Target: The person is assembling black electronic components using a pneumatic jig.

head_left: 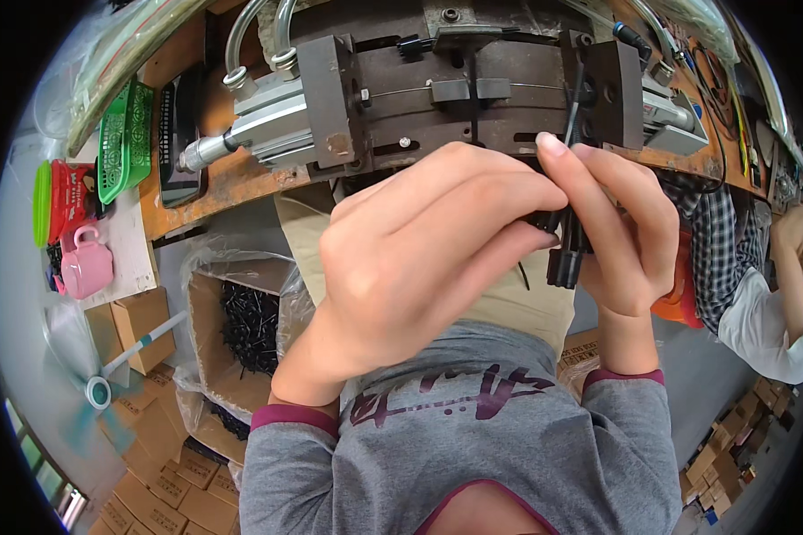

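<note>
Both my hands are raised together in front of the metal fixture [500,125]. My right hand [633,223] is closed around several slim black rod-shaped parts [565,266], whose thick ends stick out below the fingers. A long thin black tip [578,94] rises above that hand toward the fixture. From the left, my left hand [419,232] reaches over, its thumb and fingers pinched on a black piece beside the bundle. The fingers hide much of these parts, and their exact kind cannot be told.
Air cylinders [272,120] flank the fixture on the wooden bench [232,196]. At left are a phone [183,134], green basket [127,134], pink mug [87,263] and fan [98,392]. A lined carton [207,357] holds black parts. Another person [767,312] sits at right.
</note>
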A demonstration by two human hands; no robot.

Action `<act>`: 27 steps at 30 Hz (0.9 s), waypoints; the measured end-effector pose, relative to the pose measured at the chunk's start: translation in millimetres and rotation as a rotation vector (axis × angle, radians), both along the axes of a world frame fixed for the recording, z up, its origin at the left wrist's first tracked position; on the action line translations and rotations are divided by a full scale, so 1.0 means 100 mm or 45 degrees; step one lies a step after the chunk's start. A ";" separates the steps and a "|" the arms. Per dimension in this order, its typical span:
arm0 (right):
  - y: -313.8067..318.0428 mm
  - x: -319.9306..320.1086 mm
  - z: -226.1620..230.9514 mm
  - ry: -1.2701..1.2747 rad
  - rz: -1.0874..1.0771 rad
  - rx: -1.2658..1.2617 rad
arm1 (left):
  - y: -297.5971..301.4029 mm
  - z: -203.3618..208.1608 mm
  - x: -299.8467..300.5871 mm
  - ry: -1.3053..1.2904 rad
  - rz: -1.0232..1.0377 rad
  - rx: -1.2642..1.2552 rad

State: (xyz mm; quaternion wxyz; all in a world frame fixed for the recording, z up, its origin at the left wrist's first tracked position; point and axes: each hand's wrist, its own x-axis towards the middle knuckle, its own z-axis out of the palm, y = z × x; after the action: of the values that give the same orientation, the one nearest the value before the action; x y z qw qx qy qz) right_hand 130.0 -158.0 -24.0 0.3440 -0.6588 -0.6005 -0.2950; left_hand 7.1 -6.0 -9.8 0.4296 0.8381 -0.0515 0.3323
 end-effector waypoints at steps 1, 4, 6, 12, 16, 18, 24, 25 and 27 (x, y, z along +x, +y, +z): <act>0.02 0.00 0.01 0.006 0.026 0.013 | -0.03 0.01 -0.02 0.014 0.031 -0.012; -0.02 0.08 0.02 0.040 -0.021 0.040 | -0.02 -0.04 -0.05 0.038 0.188 0.099; -0.05 0.12 0.01 0.068 -0.083 0.088 | -0.03 -0.15 -0.08 0.101 0.296 0.114; 0.01 0.10 0.06 0.127 -0.154 0.059 | -0.05 -0.24 0.06 0.268 0.441 0.598; -0.02 0.18 0.02 0.081 -0.119 0.081 | 0.00 -0.23 0.10 0.240 0.434 0.644; -0.04 0.20 -0.01 0.028 -0.116 0.076 | 0.01 -0.23 0.10 0.253 0.403 0.596; -0.03 0.02 0.11 0.021 -0.134 -0.151 | -0.06 0.04 -0.01 0.173 -0.094 -0.167; -0.02 0.00 0.11 0.035 -0.117 -0.141 | -0.06 0.10 -0.05 0.161 -0.134 -0.177; 0.02 0.02 0.11 0.035 -0.092 -0.084 | -0.08 0.09 -0.09 0.121 -0.057 -0.105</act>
State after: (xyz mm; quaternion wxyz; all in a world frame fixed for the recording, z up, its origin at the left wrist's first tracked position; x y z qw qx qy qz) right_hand 131.7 -156.4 -12.7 0.3193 -0.6950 -0.5811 -0.2783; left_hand -1.7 -13.9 -0.3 0.4730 0.8331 -0.0361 0.2843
